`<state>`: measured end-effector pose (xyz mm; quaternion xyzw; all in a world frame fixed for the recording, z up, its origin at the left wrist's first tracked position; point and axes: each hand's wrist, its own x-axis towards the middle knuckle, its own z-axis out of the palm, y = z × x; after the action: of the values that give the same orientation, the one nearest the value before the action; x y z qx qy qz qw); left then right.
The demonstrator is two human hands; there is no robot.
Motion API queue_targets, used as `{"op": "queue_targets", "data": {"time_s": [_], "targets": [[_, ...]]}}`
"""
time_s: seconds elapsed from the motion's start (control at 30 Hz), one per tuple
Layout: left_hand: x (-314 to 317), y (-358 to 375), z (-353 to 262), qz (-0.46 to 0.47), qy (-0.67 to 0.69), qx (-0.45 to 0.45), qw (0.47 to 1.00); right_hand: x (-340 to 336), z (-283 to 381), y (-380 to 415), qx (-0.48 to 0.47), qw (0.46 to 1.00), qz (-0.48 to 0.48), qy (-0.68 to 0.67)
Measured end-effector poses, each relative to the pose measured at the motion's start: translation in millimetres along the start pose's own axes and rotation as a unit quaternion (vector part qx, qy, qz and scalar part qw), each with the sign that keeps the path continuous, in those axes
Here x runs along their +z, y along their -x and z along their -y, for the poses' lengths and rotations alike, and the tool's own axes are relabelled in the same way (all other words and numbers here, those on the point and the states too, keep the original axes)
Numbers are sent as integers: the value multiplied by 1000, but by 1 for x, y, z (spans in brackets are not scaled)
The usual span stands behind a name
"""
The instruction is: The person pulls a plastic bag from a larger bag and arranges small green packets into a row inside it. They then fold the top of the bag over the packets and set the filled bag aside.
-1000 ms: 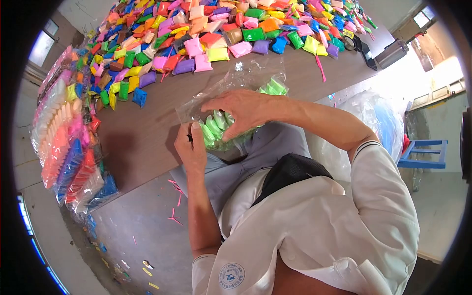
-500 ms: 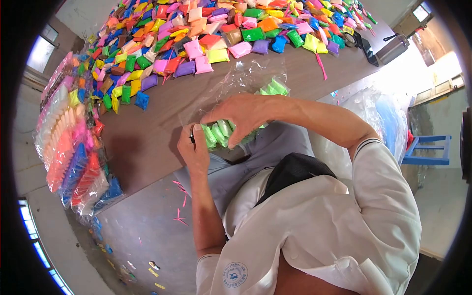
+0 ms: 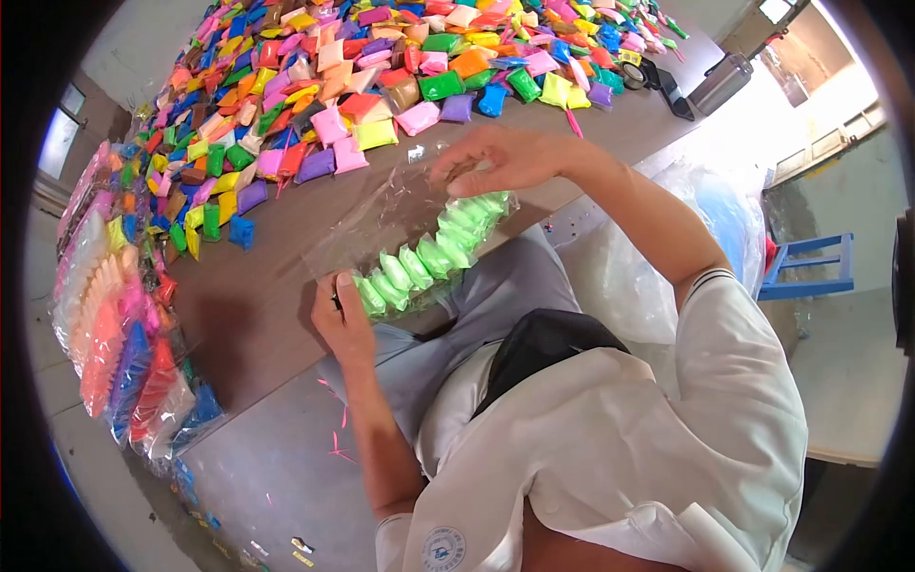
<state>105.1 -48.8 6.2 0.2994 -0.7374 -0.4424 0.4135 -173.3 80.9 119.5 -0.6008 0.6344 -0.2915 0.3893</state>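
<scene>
A clear plastic bag (image 3: 357, 224) lies at the near table edge, over my lap, with a row of light green packets (image 3: 434, 253) in it. My left hand (image 3: 345, 319) pinches the bag's left end, thumb beside the nearest packet. Above the bag's far right end is my right hand (image 3: 500, 162), its fingers curved and apart from the thumb; it is near the bag's upper edge, and no packet shows in it. A large pile of small colourful packets (image 3: 381, 86) covers the back of the table.
Bags of sorted packets (image 3: 129, 334) hang at the table's left edge. At the back right are a tape roll (image 3: 633, 75), a dark phone-like object (image 3: 675, 98) and a metal flask (image 3: 721, 84). Large clear plastic bags (image 3: 658, 229) and a blue stool (image 3: 810, 267) stand to the right.
My right hand has lifted off the green packets and moved up and right, uncovering the row. My left hand still grips the bag's end. The whole view has shifted slightly.
</scene>
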Motion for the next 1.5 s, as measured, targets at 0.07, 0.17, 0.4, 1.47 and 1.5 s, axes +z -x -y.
{"op": "queue_targets", "data": {"time_s": [0.07,0.17,0.4,1.47,1.5], "targets": [[0,0,-1,0,5,-5,1000,-3,-4,8,-3,1000,-2,9],[0,0,1,11,15,-9,1000,-6,2,16,-3,996,11,92],[-1,0,2,23,9,-11,1000,25,-5,18,-72,925,2,372],[-1,-2,11,18,-8,18,1000,73,15,7,-172,889,-62,419],[-1,-2,11,19,-11,21,1000,76,11,2,-157,890,-35,427]]}}
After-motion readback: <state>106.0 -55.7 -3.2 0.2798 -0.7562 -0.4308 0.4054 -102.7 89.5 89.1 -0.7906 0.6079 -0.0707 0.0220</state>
